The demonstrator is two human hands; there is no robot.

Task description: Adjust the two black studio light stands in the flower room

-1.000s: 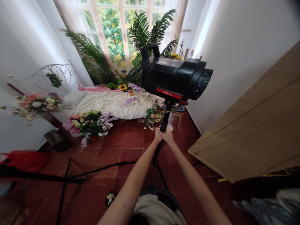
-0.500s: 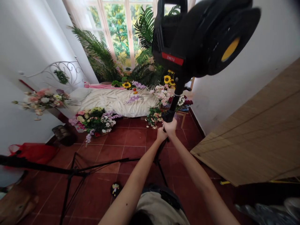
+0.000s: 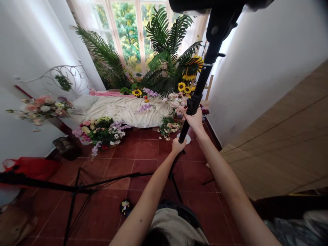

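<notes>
A black light stand (image 3: 202, 80) rises in front of me, leaning to the upper right, its legs spread on the floor below. The black lamp head (image 3: 217, 5) on top is mostly cut off by the upper edge. My right hand (image 3: 194, 118) is wrapped round the pole at a black clamp collar. Lower down, my left hand (image 3: 178, 145) grips the pole near its lower section. Behind the stand is a bed with a cream sheet (image 3: 123, 109), with flowers around it.
Another black tripod (image 3: 80, 189) stands at the left, near a red bag (image 3: 36, 167). A flower arrangement (image 3: 101, 133) sits before the bed. Palm fronds (image 3: 169, 44) stand by the window. A wooden panel (image 3: 282, 136) leans at the right.
The lamp head has risen almost out of view and more of the pole shows. My right hand has moved up and right, away from my left hand, which stays low on the pole.
</notes>
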